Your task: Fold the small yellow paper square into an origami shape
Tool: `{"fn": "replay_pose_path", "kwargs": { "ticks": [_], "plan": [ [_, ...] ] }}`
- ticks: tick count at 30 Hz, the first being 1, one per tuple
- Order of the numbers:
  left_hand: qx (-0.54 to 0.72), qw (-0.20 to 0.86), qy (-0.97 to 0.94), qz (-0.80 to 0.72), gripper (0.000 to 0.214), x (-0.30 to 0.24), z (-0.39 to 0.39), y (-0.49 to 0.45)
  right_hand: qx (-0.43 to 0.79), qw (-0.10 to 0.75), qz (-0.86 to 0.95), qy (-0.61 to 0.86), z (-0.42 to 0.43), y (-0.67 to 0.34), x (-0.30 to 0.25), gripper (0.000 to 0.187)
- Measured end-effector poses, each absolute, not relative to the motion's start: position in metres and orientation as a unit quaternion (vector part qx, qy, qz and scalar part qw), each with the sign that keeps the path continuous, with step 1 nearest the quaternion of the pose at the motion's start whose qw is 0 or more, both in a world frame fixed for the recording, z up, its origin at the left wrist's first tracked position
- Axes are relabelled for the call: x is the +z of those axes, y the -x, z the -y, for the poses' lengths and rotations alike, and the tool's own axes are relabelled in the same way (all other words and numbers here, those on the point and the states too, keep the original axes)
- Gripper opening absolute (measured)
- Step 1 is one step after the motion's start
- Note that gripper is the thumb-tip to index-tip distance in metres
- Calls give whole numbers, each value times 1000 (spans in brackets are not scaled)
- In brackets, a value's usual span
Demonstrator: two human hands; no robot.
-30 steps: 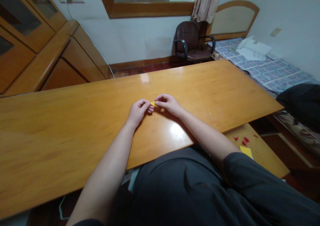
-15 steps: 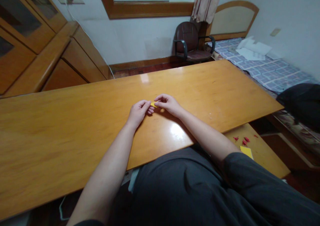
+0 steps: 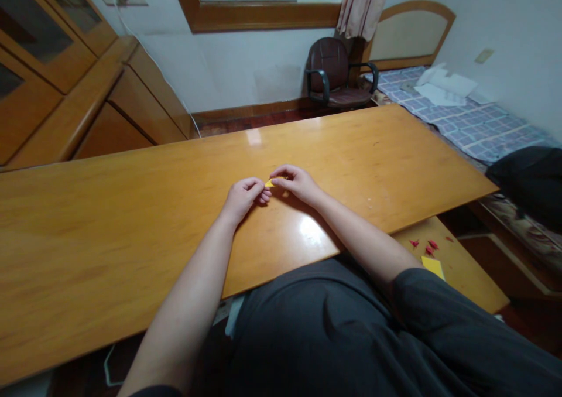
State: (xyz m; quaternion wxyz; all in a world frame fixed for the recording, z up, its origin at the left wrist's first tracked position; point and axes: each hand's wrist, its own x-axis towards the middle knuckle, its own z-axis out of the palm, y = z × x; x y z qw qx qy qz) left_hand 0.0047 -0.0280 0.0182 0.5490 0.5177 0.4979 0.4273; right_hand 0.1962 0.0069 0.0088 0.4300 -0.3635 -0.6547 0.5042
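Observation:
A small yellow piece of paper [image 3: 271,181] lies between my two hands near the middle of the long wooden table [image 3: 132,209]. My left hand [image 3: 243,197] rests on the table with its fingers curled, and its fingertips pinch the paper's left end. My right hand [image 3: 297,182] is curled too and pinches the paper's right end from above. Most of the paper is hidden by my fingers.
A lower side table [image 3: 456,268] at the right carries a yellow sheet [image 3: 432,265] and several small red paper pieces [image 3: 428,247]. A brown armchair [image 3: 336,72] stands beyond the table. A bed [image 3: 465,122] is at the right, wooden cabinets [image 3: 65,75] at the left.
My right hand's fingers have shifted slightly on the yellow paper, and a little more of it shows. Both hands stay in the same place.

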Motion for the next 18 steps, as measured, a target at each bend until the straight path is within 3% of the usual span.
{"fn": "replay_pose_path", "kwargs": {
  "ticks": [6, 18],
  "plan": [
    [434, 550, -507, -501, 26, 18, 28, -6, 367, 440, 751, 328, -8, -199, 15, 9],
    [430, 551, -513, -498, 29, 14, 27, -5, 350, 411, 778, 320, -5, -198, 14, 6]
  ]
}}
